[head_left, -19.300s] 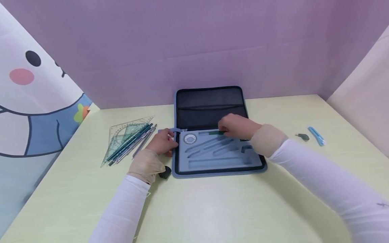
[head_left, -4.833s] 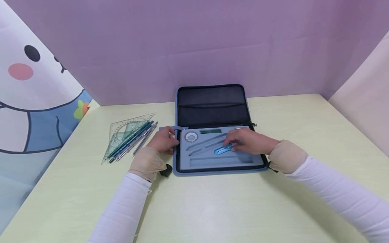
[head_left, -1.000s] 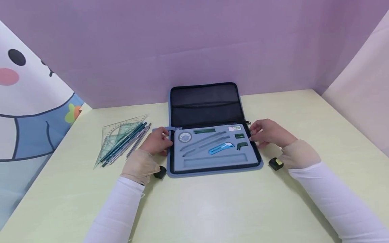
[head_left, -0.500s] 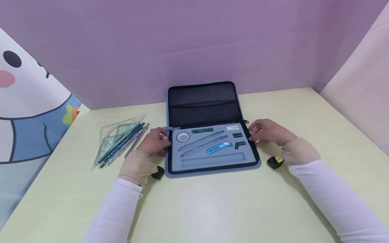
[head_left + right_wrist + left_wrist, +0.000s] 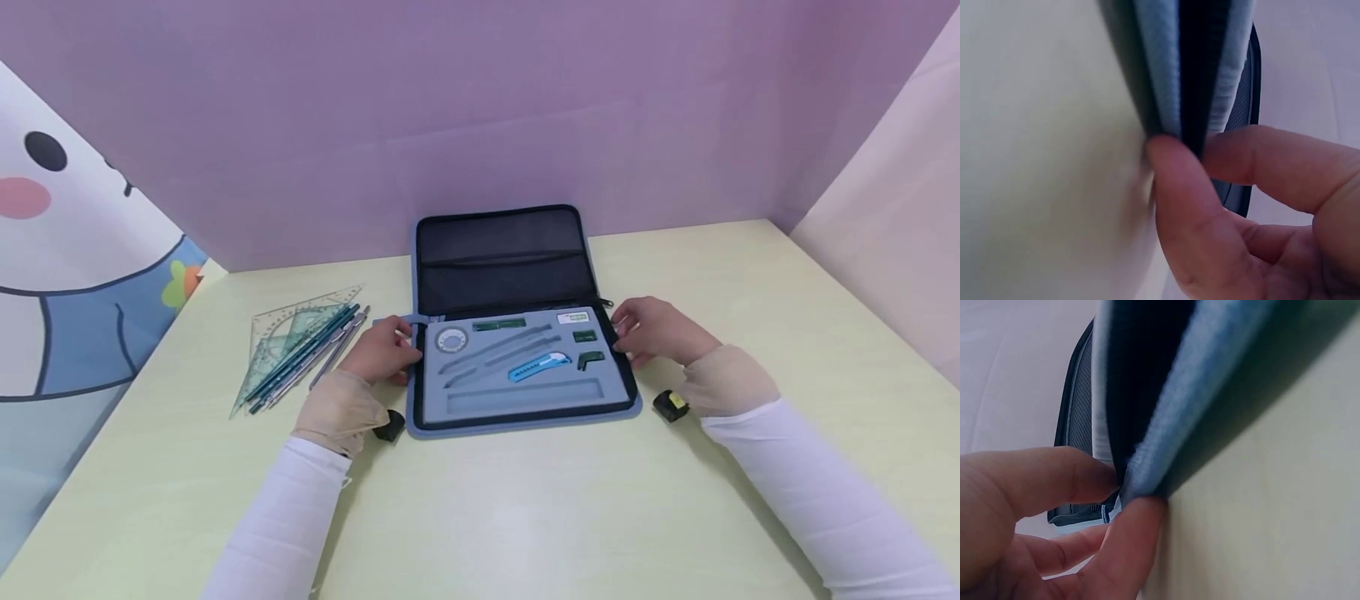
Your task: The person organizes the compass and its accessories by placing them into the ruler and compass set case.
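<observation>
An open zip case lies on the table, its dark mesh lid folded back. My left hand pinches the left edge of the case between thumb and fingers; the left wrist view shows the blue fabric edge there. On the opposite side, my right hand pinches the right edge. In the grey foam tray sit a blue utility knife, a white eraser, a round dial-like disc, a narrow green piece, a small green block and a green angled piece.
Left of the case lie clear set squares under several dark green pencils and a silver compass-like tool. Black wrist devices show by the left cuff and right cuff. A purple curtain hangs behind the table.
The utility knife went from the table at right into the tray, carried by my right hand. That hand then moved to the case's right edge. My left hand stayed at the left edge.
</observation>
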### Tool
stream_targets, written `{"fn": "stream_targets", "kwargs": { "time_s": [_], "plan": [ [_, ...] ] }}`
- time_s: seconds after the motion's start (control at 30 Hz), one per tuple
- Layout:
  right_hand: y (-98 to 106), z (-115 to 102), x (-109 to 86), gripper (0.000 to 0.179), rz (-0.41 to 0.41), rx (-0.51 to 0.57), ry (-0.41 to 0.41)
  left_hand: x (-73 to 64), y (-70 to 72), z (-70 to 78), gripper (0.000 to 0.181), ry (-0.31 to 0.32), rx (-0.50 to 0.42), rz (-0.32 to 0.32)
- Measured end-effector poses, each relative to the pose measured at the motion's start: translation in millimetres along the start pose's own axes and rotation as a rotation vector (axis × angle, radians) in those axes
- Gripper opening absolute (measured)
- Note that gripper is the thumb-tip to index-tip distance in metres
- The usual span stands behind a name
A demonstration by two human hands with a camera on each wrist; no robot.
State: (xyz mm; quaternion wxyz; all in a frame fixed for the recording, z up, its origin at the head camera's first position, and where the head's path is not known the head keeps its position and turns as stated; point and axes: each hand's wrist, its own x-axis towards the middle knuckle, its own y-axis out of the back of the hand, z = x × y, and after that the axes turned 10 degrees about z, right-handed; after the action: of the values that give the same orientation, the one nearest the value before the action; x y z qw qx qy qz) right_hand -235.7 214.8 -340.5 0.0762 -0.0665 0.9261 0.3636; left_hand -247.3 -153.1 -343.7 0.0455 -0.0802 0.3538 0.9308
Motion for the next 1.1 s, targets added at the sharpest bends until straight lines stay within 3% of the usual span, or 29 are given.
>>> {"fn": "stream_targets", "kwargs": {
  "time_s": [0.5,0.7,0.87,1.1],
  "plan": [
    [-12,-17,6.3,0.043,-0.004,-0.130,0.059,2.4,10.4,-10.8,0.039,0.026,0.010,0.015],
    [-14,-20,1.5,0.043,-0.007,-0.213,0.088,2.9,19.9,-12.0,0.039,-0.020,0.100,0.042],
    [-10,-14,0.6,0.044,-0.006,-0.231,0.119,6.1,35.6,-13.4,0.038,-0.056,0.202,0.119],
    [-7,-12,1.9,0.044,-0.001,-0.272,0.152,6.0,60.1,-19.7,0.032,-0.107,0.384,0.316]
  ]
}}
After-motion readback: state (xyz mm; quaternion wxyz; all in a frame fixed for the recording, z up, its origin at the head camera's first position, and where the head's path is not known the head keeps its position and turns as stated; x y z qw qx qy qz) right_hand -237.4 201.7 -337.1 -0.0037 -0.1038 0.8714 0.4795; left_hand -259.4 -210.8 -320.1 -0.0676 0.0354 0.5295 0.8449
